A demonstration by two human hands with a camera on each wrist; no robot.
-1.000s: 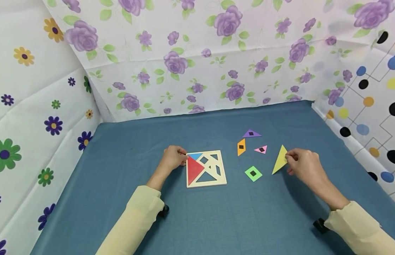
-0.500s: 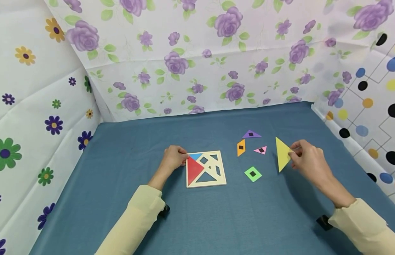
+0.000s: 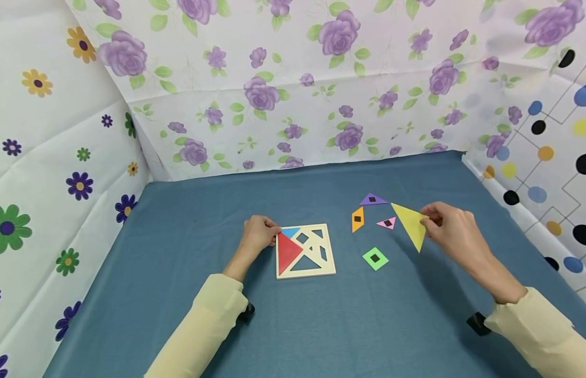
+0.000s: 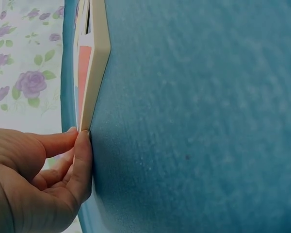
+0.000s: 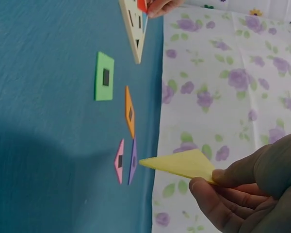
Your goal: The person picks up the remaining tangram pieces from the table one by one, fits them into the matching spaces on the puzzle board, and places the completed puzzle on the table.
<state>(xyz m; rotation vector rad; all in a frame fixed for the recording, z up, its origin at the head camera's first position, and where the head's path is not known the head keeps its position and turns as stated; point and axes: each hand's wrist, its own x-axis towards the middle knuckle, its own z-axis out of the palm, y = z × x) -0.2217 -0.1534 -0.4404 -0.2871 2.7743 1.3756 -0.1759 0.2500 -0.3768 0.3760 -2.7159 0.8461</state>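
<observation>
My left hand pinches the upper left corner of a wooden tangram tray between thumb and fingers. In that tray lie a red triangle and a blue triangle; its other recesses show the dark cloth. Over on the right, my right hand holds a large yellow triangle by one edge, raised above the cloth with a shadow below. The right wrist view shows thumb and fingertips pinching one corner of the yellow triangle.
Between tray and right hand lie a green square, an orange parallelogram, a pink triangle and a purple triangle, each with a dark patch. Blue cloth covers the table. Floral sheets hang behind it.
The yellow triangle has been lifted and turned in the right hand; its tip now points up and left, near the purple triangle. The left hand and tray have stayed in place.
</observation>
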